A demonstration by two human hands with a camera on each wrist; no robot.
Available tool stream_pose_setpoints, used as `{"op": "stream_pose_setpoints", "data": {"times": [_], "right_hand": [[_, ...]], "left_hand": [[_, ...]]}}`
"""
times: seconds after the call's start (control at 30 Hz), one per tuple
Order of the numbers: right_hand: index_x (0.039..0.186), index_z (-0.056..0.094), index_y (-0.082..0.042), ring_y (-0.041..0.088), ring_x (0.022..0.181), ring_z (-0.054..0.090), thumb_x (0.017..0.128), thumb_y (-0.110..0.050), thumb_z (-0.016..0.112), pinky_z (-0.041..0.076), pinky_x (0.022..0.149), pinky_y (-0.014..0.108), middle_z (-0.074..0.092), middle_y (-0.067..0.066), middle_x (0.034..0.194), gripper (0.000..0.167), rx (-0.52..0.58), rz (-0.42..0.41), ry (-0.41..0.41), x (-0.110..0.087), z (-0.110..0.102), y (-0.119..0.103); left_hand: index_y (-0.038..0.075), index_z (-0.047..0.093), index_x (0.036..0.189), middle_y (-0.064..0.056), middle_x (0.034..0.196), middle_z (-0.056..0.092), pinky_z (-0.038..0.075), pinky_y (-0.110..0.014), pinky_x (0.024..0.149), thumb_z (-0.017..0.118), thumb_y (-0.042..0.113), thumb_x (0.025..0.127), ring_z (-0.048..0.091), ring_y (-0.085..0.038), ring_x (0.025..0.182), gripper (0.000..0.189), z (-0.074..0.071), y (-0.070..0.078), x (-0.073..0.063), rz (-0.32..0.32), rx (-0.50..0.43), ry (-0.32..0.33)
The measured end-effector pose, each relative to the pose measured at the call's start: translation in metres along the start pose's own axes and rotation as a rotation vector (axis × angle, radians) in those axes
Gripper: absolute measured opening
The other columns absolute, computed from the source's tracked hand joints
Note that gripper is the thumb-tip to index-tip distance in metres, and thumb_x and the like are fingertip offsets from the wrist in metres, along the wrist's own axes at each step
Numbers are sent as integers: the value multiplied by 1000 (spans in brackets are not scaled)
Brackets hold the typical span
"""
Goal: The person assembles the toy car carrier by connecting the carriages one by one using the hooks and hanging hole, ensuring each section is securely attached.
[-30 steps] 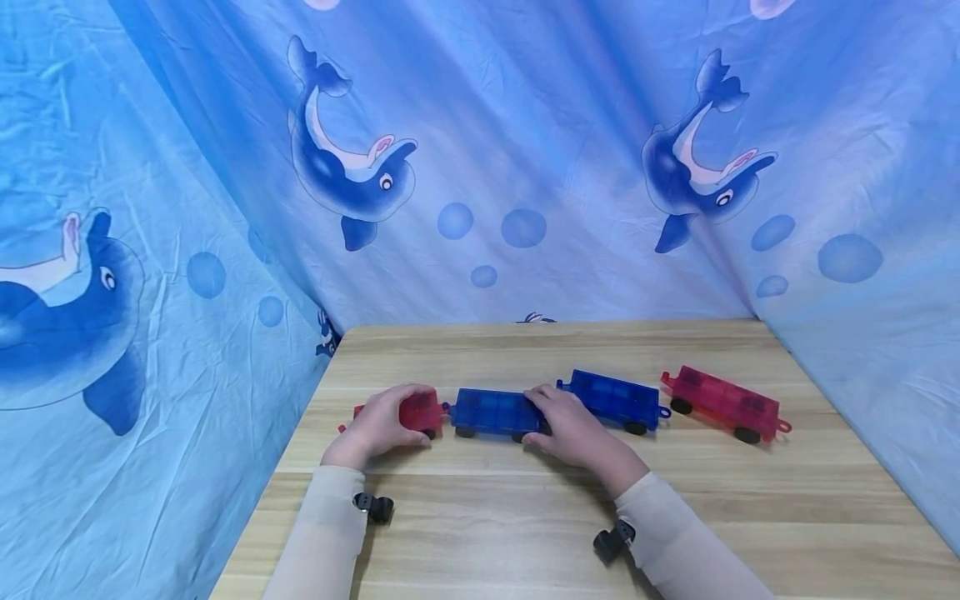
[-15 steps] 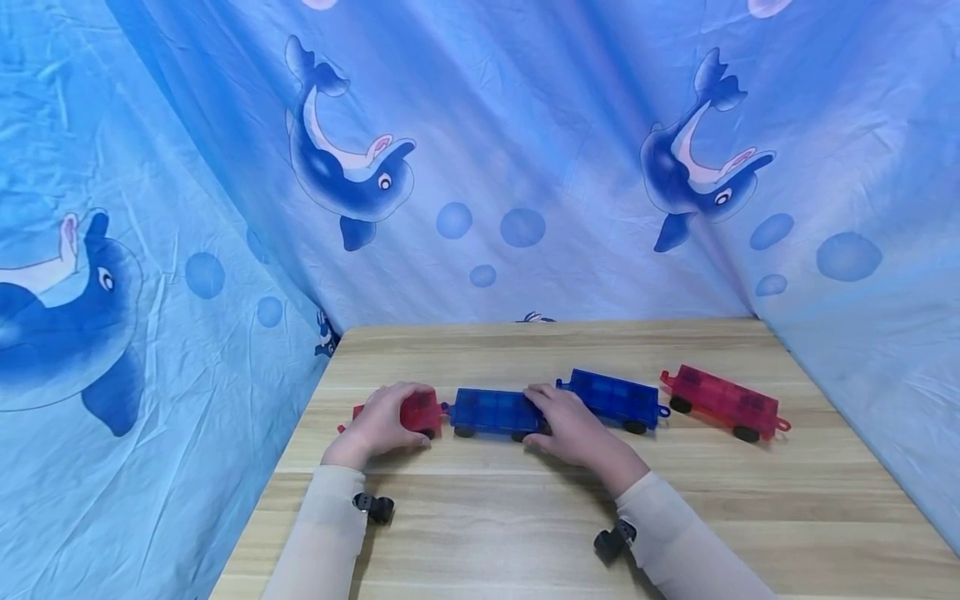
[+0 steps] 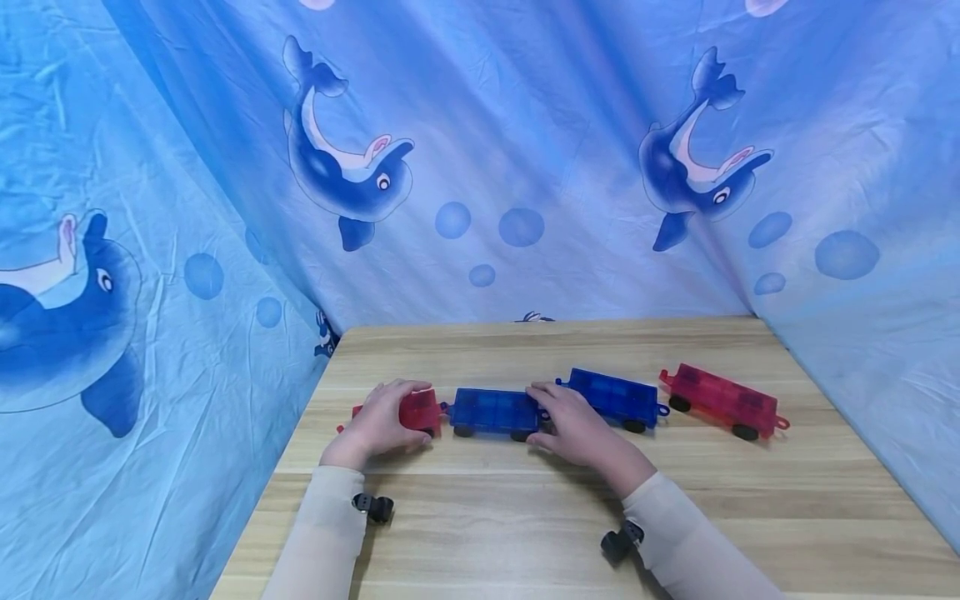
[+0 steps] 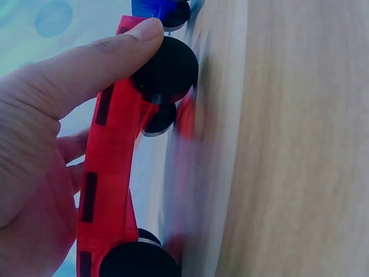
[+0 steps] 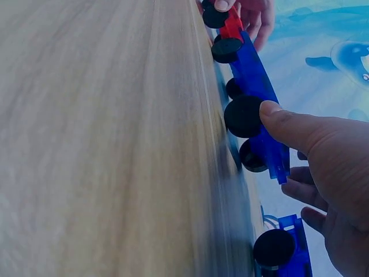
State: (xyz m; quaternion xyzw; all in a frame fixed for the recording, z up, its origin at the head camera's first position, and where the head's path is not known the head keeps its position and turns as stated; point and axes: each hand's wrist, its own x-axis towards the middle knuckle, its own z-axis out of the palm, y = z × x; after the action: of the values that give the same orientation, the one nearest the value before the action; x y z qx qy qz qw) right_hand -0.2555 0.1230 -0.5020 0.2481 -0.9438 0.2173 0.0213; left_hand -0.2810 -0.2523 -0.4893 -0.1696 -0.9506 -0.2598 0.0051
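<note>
My left hand [image 3: 378,423] holds a translucent red toy train car [image 3: 422,412], its thumb lying against a black wheel [image 4: 167,69] in the left wrist view. A translucent blue toy train car [image 3: 491,410] stands just right of it, their ends meeting at the coupling. At this blue car's right end, the thumb and fingers of my right hand [image 3: 576,427] span its width; the thumb touches the side near a wheel [image 5: 243,116]. The far fingers are partly hidden behind the car. Behind my right hand stands a second blue car [image 3: 615,397], apart from the first.
Another red car [image 3: 723,403] stands farther right, angled, with a ring at its right end. All the cars are on a wooden table [image 3: 487,517]. Blue dolphin-print cloth [image 3: 480,167] hangs behind and beside the table.
My right hand has shifted slightly right along the blue car, uncovering the coupling at its right end. My left hand and the cars look unmoved.
</note>
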Motion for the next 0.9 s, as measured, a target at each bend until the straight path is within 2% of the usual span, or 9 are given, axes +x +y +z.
{"op": "stream_pose_setpoints", "data": {"times": [0.13,0.23,0.37,0.57,0.77,0.9], "right_hand": [[160,45,-13,36,147,41,91,-44,83,32,119,60,45,8,161,85,11,-3,10,-2,-4,0],[159,46,-12,36,147,42,89,-43,84,32,119,61,46,8,160,86,31,-6,29,-5,-9,-1],[159,46,-13,37,146,42,89,-44,85,31,119,63,47,8,159,86,43,1,59,-11,-14,1],[161,43,-19,38,149,39,90,-46,83,32,117,66,43,7,163,86,60,37,93,-19,-19,13],[161,44,-18,39,148,38,91,-44,83,33,116,67,41,7,163,84,48,66,141,-26,-27,31],[161,43,-16,39,150,36,92,-47,81,31,116,68,39,8,164,85,40,99,148,-31,-32,44]], "left_hand": [[29,56,150,-2,141,60,47,-59,108,99,40,71,54,-31,126,90,0,3,-1,10,15,14],[29,57,150,-2,143,59,57,-54,93,97,42,73,53,-31,127,88,0,6,-1,29,13,22],[28,57,151,1,146,56,55,-55,98,95,46,75,50,-32,132,87,0,9,-1,45,1,21],[35,54,151,5,152,52,45,-57,110,88,54,81,44,-29,142,80,-1,17,0,98,1,36],[31,55,151,3,153,51,40,-60,114,86,53,85,44,-29,144,77,-1,34,4,180,-15,60],[28,55,151,4,153,51,39,-60,115,86,50,85,43,-28,144,76,3,47,8,206,-28,44]]}}
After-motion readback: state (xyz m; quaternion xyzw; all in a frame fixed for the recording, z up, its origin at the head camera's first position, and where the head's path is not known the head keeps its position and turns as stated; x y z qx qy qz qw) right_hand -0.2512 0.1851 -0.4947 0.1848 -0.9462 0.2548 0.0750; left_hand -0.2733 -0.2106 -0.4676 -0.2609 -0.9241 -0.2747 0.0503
